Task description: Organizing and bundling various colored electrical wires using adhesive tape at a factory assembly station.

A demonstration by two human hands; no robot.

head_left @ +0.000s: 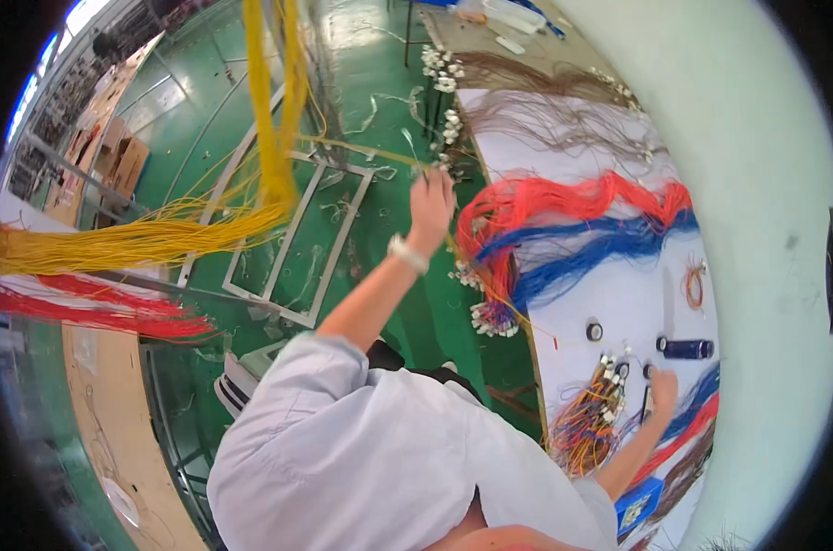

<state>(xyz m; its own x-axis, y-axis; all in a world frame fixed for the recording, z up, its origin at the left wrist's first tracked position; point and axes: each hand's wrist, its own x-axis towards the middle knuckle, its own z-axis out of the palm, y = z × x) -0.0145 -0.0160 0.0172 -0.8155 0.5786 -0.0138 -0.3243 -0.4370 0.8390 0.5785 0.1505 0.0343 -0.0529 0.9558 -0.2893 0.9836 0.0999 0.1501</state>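
Yellow wire [370, 150] runs from my left hand [432, 204] up-left toward the hanging yellow bundle [271, 110], its long axis slanted over the green floor [380, 55]. My left fingers are pinched on it. My right hand [662, 387] rests on the white table [618, 294], fingers curled; I cannot tell its grip.

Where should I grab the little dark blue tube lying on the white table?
Probably around its middle, coming down from above. The dark blue tube lies flat on the white table, long side across, with bare table on both long sides, so two fingers can pinch it there. The right hand rests nearest it, just below.
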